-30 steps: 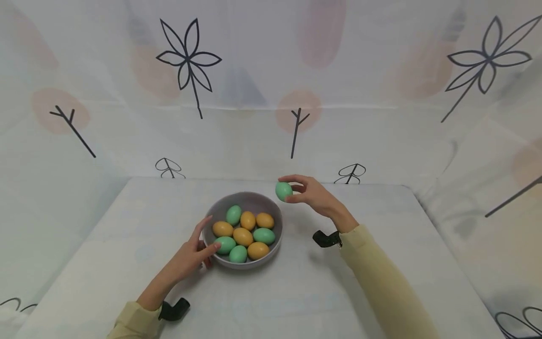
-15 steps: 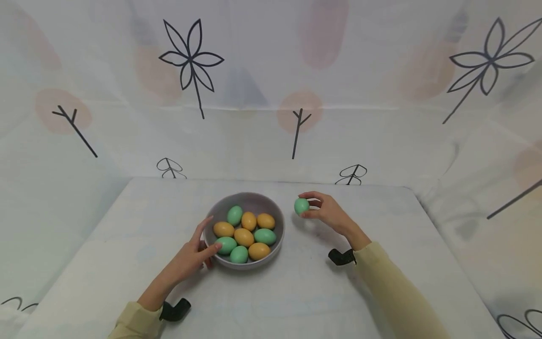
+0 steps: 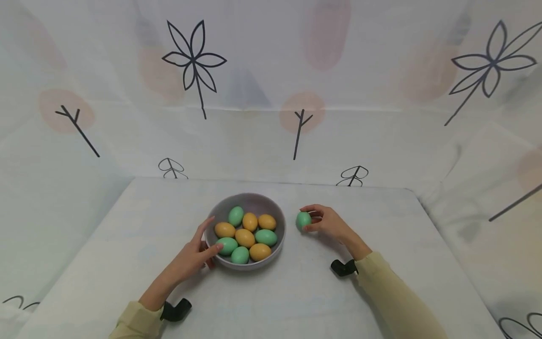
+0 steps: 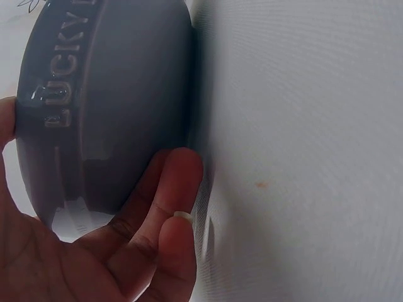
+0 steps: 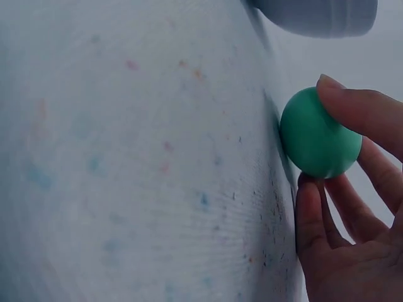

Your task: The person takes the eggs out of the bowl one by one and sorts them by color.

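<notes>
head view: a person's right hand (image 3: 332,223) pinches a green egg (image 3: 302,220), thumb and fingers parted only as far as the shell requires, to the right of a grey bowl (image 3: 254,200) and well inside the edges of a white table (image 3: 313,301). a strip of tabletop separates held egg and rim; broader surface stretches to the right and toward the person. the left hand (image 3: 190,258) grips the bowl's left side, thumb over the rim, fingers curled against the outer wall. four green eggs (image 3: 266,237) and five yellow eggs (image 3: 244,238) sit inside, bare grey wall showing beyond them. right wrist view: the held egg sits low; whether it touches the tabletop is hard to tell.
</notes>
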{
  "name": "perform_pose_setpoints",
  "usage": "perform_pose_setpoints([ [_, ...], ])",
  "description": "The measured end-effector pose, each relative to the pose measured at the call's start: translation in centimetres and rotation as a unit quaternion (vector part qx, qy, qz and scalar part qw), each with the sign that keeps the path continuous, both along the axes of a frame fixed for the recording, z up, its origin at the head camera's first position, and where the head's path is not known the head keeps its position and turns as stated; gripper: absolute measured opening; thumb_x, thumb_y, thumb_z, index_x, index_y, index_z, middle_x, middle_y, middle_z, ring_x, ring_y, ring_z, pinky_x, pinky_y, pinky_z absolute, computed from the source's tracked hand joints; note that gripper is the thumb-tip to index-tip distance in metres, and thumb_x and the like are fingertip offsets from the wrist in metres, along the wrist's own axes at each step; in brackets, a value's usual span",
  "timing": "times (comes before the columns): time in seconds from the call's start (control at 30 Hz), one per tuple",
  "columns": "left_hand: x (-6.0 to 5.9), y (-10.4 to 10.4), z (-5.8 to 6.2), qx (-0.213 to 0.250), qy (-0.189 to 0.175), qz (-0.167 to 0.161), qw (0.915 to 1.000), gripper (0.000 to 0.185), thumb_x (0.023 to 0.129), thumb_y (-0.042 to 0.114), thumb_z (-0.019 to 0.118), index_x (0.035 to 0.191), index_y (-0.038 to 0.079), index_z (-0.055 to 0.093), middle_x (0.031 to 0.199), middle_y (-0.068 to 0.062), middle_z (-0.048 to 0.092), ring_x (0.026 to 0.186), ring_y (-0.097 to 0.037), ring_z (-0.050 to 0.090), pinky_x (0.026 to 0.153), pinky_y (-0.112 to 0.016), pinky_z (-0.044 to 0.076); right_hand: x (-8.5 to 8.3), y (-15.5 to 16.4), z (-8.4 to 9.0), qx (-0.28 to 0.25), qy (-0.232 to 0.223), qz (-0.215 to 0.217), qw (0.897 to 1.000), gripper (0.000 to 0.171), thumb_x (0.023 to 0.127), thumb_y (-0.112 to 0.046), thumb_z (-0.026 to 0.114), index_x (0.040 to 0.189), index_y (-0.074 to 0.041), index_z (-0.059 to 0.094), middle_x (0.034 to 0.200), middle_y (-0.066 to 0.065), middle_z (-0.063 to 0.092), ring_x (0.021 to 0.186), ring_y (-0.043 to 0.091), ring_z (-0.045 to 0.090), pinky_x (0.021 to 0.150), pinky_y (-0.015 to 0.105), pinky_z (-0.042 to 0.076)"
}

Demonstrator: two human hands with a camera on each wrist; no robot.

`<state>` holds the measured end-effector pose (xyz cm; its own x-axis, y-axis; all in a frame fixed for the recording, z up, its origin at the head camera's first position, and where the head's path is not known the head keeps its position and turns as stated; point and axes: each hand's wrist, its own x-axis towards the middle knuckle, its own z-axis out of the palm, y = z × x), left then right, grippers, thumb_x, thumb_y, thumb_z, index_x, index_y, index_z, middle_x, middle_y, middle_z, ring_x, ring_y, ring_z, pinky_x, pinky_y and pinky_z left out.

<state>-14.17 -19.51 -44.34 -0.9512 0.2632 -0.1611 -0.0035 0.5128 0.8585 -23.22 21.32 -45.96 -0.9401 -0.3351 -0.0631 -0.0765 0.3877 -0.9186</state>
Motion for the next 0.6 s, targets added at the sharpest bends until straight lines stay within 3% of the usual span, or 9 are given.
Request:
perform_pose_setpoints([
  [0.4, 0.20, -0.03, 0.07, 0.013, 0.000, -0.004, 0.9999, 0.077, 0.099, 0.040, 0.061, 0.158, 0.032, 0.012, 0.076, -0.011, 0.063, 0.072, -0.025, 0.063, 0.068, -0.036, 0.047, -0.10, 0.00, 0.07, 0.002, -0.004, 0.019, 1.000, 0.067, 0.080, -0.002, 0.082, 0.139, 0.004, 0.051, 0.136, 0.022, 0.054, 0.118, 0.038, 0.055, 0.097, 0.048, 0.044],
  [0.6, 0.06, -0.08, 0.05, 0.012, 0.002, -0.007, 0.9999, 0.077, 0.099, 0.040, 0.061, 0.158, 0.032, 0.012, 0.077, -0.011, 0.064, 0.071, -0.025, 0.063, 0.068, -0.036, 0.047, -0.32, 0.32, -0.37, 0.002, -0.008, 0.013, 1.000, 0.067, 0.081, -0.009, 0.083, 0.141, -0.001, 0.052, 0.137, 0.017, 0.054, 0.119, 0.033, 0.055, 0.097, 0.044, 0.044],
])
